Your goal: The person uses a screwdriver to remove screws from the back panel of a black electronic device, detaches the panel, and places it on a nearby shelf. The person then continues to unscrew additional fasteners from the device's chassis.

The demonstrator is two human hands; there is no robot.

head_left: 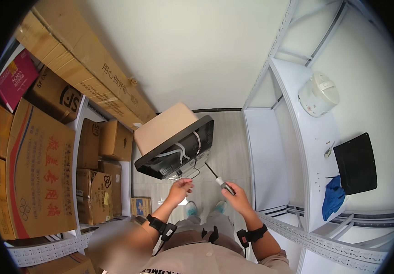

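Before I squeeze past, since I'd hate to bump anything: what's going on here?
Someone's right hand grips a screwdriver, pointed toward a black-rimmed beige appliance. The left hand is near a thin black cable; whether it touches it is unclear. A black panel lies on the right-hand shelf.

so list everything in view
racks: two, white, left and right
cardboard boxes: many, brown, left side
flat-sided box: one, magenta, upper left
appliance: one, beige and black, centre
wires: several, white and black, appliance
screwdriver: one, grey-white handle, right hand
lidded pot: one, white, right rack
panel: one, black, right rack
crumpled item: one, blue, right rack
small parts: several, colour unclear, beside panel
shoes: two, teal-topped, floor
armbands: two, black, forearms
left hand: one, bare, near appliance
right hand: one, bare, on screwdriver
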